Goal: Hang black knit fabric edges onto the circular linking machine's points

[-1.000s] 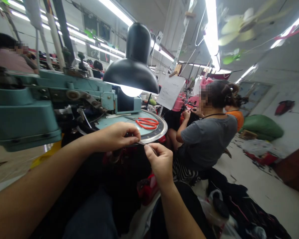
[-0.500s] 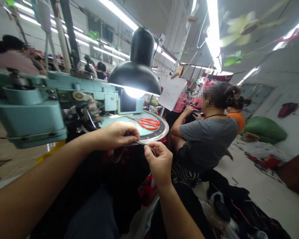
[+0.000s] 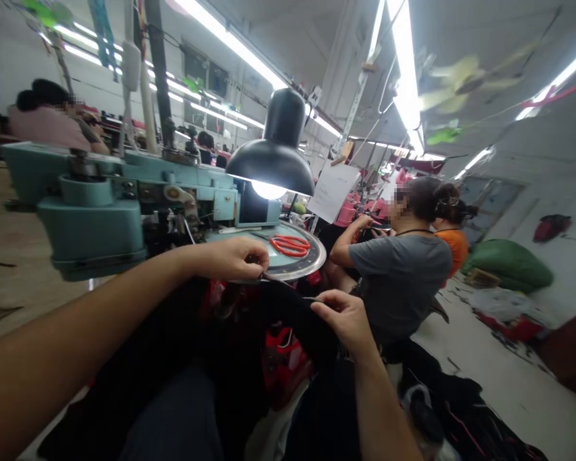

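Note:
My left hand (image 3: 233, 257) is closed in a pinch on the edge of a black knit fabric (image 3: 288, 314) at the rim of the round metal dial (image 3: 303, 268) of a teal machine (image 3: 100, 205). My right hand (image 3: 346, 321) is lower and to the right, its fingers pinched on the same black fabric, which is stretched between the two hands. Red-handled scissors (image 3: 290, 245) lie on the dial's top, just beyond my left hand. More black and red cloth hangs below the dial over my lap.
A black desk lamp (image 3: 273, 160) shines over the dial. A person in a grey shirt (image 3: 400, 272) sits close on the right, with another person in orange behind. A white paper sheet (image 3: 333, 190) hangs nearby. Dark garments (image 3: 461, 397) are piled on the floor.
My right hand has moved right and down, away from my left hand, drawing the black fabric out between them. The view has tilted upward a little.

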Motion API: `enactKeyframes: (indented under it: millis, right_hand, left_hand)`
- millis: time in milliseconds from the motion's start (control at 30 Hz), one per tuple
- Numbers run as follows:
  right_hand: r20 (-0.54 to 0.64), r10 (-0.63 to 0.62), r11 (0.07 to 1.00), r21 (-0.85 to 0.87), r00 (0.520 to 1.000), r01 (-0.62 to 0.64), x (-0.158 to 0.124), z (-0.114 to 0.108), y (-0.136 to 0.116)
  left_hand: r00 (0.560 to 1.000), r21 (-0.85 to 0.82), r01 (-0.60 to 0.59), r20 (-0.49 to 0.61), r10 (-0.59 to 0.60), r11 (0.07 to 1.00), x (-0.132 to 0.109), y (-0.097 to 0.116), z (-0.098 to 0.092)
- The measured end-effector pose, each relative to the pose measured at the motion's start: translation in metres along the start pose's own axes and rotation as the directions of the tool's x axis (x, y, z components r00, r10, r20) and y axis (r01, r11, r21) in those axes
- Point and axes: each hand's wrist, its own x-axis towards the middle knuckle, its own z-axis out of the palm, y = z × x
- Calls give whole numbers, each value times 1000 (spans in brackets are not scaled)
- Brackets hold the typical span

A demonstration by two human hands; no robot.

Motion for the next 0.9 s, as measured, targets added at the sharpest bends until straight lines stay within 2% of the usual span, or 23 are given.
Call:
enactKeyframes:
  millis: [100,233,300,367,467,533,633,767,900]
  right_hand:
    - [83,-87,990,-100,993,95,7,9,-13]
    - [304,19,1000,-24,952,-12,14,4,-17]
    - [344,58,998,-33,937,-50,14,2,-14]
    - [297,32,999,-23,954,-27,13,3,-12]
    - [209,-72,997,48,975,63,15,12,-13]
    - [209,-111,993,67,972,99,17,23,-17]
    - [195,-157,987,10,968,158,18,44,-27]
    - [21,-186,982,-3,982,186,12,70,-35]
    - [-66,-190,981,17,980,191,1,79,-34]
  left_hand:
    - [999,-38,6,51,-4,999,3,3,-1]
    - [997,-153,-21,72,33,988,3,1,0]
    - [997,-165,-34,62,45,986,1,-1,0]
    - [997,-150,-47,48,55,988,0,-1,-1]
    - [998,-134,-51,38,57,990,0,-1,-1]
    - [997,-128,-54,41,59,990,0,-2,-1]
    - [997,-109,-44,54,51,993,0,-3,-2]
    - [999,-86,-10,34,13,996,0,-1,-2]
    - [998,-128,-40,35,45,991,-1,1,-2]
